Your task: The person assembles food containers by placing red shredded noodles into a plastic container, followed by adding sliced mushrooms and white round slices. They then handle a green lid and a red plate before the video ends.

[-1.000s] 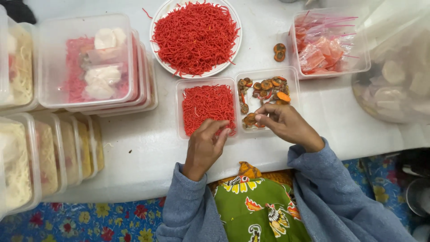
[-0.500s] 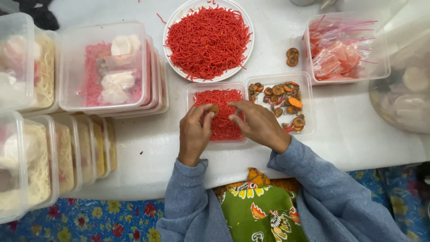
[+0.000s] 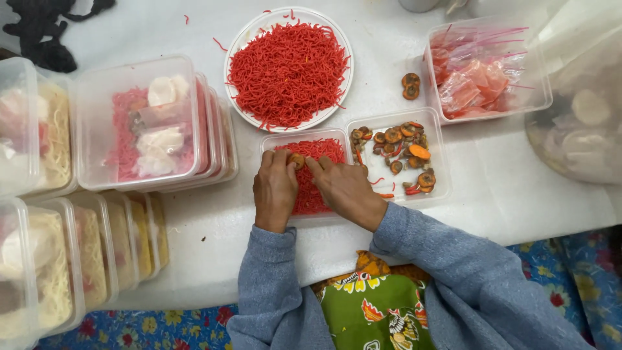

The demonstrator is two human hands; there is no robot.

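Note:
My left hand (image 3: pixel 275 188) and my right hand (image 3: pixel 345 188) meet over a small clear box (image 3: pixel 270 143) filled with red shredded strands. Between their fingertips they pinch a small round orange slice (image 3: pixel 297 159) just above the strands. Right beside it stands a second clear box (image 3: pixel 436 162) holding several orange-brown slices and a few red strands. Above both, a white plate (image 3: pixel 241 43) carries a heap of the same red strands.
Stacked lidded boxes (image 3: pixel 139 126) with pink strands and white pieces stand at left, and boxes of pale noodles (image 3: pixel 45 259) line the left edge. A clear box of small plastic bags (image 3: pixel 486 71) sits at upper right, two loose slices (image 3: pixel 411 85) beside it, a large plastic bag (image 3: pixel 583 116) further right.
My right hand left the box of orange slices and moved left over the red-strand box. Both hands now hold one slice together above the strands.

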